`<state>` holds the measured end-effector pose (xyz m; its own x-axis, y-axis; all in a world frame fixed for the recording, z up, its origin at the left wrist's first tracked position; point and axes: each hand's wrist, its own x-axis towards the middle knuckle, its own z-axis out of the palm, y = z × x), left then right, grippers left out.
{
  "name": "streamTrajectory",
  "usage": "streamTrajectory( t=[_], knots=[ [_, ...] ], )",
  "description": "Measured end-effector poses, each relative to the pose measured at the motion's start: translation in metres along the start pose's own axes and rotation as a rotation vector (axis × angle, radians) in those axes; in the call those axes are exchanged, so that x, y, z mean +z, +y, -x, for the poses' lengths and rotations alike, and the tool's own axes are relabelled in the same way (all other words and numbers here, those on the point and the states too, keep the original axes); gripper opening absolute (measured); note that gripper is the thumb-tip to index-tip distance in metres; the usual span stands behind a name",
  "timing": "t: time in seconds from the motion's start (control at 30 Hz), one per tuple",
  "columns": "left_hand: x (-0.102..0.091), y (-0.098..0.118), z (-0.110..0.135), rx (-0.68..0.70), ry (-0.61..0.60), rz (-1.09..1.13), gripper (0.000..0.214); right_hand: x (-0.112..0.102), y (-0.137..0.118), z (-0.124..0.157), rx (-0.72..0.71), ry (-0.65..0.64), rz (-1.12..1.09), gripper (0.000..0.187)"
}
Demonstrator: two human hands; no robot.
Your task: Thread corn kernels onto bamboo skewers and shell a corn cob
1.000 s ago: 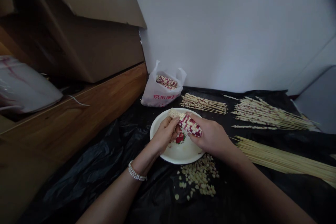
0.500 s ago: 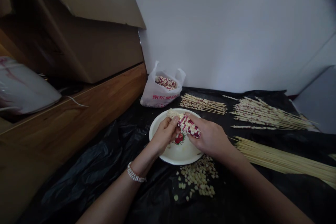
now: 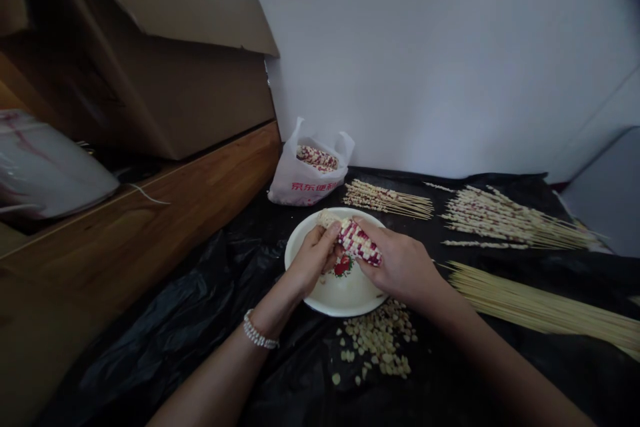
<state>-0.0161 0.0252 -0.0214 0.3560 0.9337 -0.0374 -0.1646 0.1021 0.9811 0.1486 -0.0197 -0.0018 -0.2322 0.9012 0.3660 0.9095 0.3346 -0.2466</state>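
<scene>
Both hands grip one ear of corn (image 3: 359,243) with purple and white kernels, held above a white basin (image 3: 345,301). My left hand (image 3: 313,259) is closed round the far left end, where a stretch of the cob looks bare of kernels. Around the near right end my right hand (image 3: 400,260) is closed, its thumb and fingers at the kernels. A red and green printed pattern shows on the basin's floor under the corn. Loose pale kernels (image 3: 383,340) lie on the black plastic sheet (image 3: 210,320) just in front of the basin.
Behind the basin stands a white plastic bag (image 3: 307,180) with more corn. To the right lie skewers threaded with kernels (image 3: 485,217), a smaller threaded bunch (image 3: 383,199) and bare skewers (image 3: 540,303). A wooden ledge (image 3: 210,180) and cardboard box (image 3: 195,93) border the left.
Both hands keep their hold on the corn over the basin, with only slight finger movement. The whole view has shifted very slightly.
</scene>
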Motion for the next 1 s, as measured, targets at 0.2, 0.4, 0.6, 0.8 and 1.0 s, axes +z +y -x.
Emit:
streamTrajectory(
  t=[0.2, 0.4, 0.6, 0.8, 1.0],
  knots=[
    [-0.0009, 0.0012, 0.0023, -0.020, 0.013, 0.027, 0.018, -0.0010, 0.0045, -0.0025, 0.015, -0.015, -0.043, 0.061],
    [0.0005, 0.0047, 0.0042, -0.003, -0.035, 0.086, 0.025, -0.0084, 0.0019, -0.0028, 0.020, -0.021, -0.093, 0.062],
    [0.0036, 0.0000, 0.0019, -0.003, -0.021, 0.058, 0.037, -0.0049, 0.0009, -0.0028, 0.035, -0.016, -0.110, 0.061],
    [-0.0002, -0.0020, 0.0010, 0.010, 0.043, 0.008, 0.039, -0.0028, -0.0018, -0.0019, 0.040, -0.011, -0.147, 0.060],
    [0.0013, -0.0022, 0.0012, 0.060, 0.024, 0.000, 0.044, -0.0074, -0.0037, -0.0026, 0.037, -0.007, -0.158, 0.057]
  ],
)
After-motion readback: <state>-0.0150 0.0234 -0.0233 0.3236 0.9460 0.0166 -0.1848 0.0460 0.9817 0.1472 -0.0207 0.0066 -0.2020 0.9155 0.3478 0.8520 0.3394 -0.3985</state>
